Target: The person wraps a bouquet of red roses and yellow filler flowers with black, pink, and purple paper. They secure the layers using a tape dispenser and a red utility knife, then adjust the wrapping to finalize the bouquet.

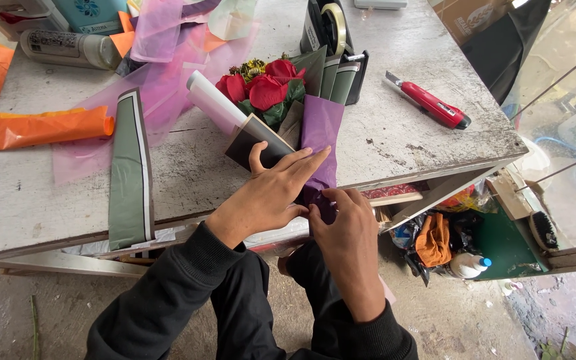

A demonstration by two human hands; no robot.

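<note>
A bouquet of red roses (265,89) lies on the worn white table (48,193), wrapped in purple paper (321,133), green sheets and a dark sheet. My left hand (271,193) lies flat over the lower part of the wrap, fingers stretched toward the purple paper. My right hand (345,223) pinches the purple paper at the bouquet's bottom end, just off the table's front edge. Both hands touch each other there.
A green strip with white border (128,180) hangs over the table edge at left. Orange paper roll (41,128), pink tissue (161,80), tape dispenser (331,30) and a red utility knife (431,103) lie around. An open drawer (435,193) and cluttered shelf sit to the right.
</note>
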